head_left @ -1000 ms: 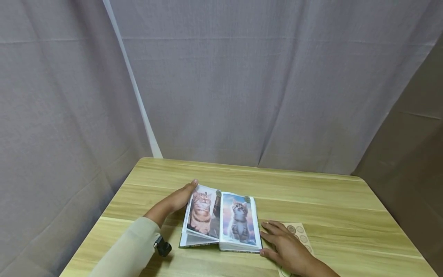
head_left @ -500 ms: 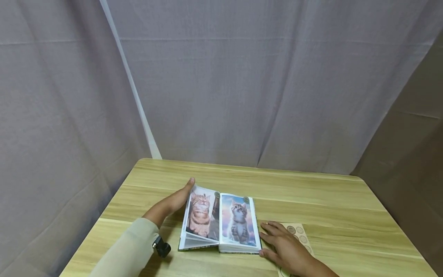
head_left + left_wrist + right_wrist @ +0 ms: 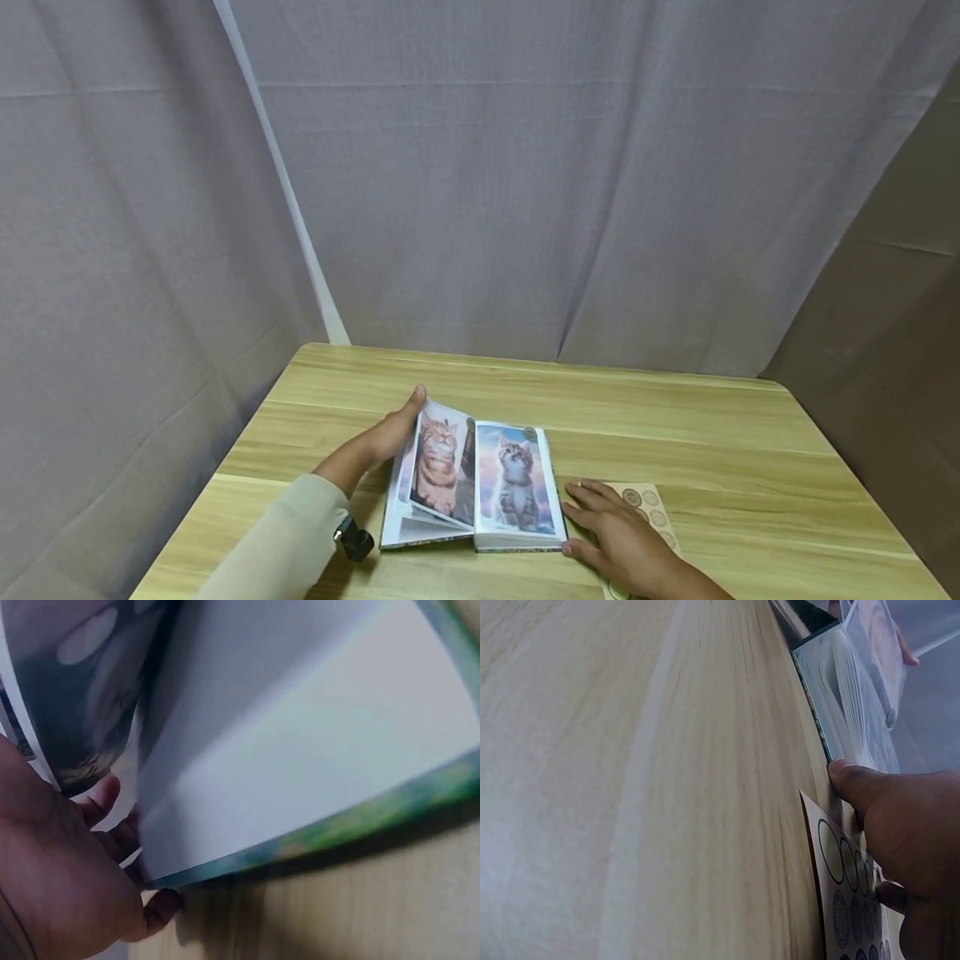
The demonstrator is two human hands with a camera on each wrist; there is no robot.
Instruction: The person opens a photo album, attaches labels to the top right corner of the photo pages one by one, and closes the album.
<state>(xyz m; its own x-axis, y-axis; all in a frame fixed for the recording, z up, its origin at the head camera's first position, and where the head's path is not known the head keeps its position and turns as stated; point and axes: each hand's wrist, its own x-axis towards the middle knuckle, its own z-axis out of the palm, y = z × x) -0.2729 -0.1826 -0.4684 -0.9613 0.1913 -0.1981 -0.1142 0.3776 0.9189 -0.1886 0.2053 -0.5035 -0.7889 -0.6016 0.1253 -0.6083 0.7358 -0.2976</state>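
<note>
A thick photo album (image 3: 517, 487) lies spread on the table, with an orange cat picture (image 3: 438, 467) on the left leaf and a grey kitten on the right. My left hand (image 3: 393, 433) holds the raised left leaves by their outer edge, the thumb at the top corner. In the left wrist view, that hand's fingers (image 3: 112, 832) reach between the leaves and the green-edged cover (image 3: 315, 840). My right hand (image 3: 622, 533) rests along the album's right edge, its fingertips against it. Partly under the right hand is a sheet of round stickers (image 3: 651, 504).
The wooden table (image 3: 735, 467) extends past the album on both sides. Grey curtains (image 3: 465, 192) hang behind and beside it. A small black device (image 3: 354, 540) is strapped at the left wrist, below the sleeve (image 3: 281, 533).
The left leaves stand higher off the left cover, and more of the leaf beneath shows. The album has shifted slightly left and toward me. My right hand has stayed put.
</note>
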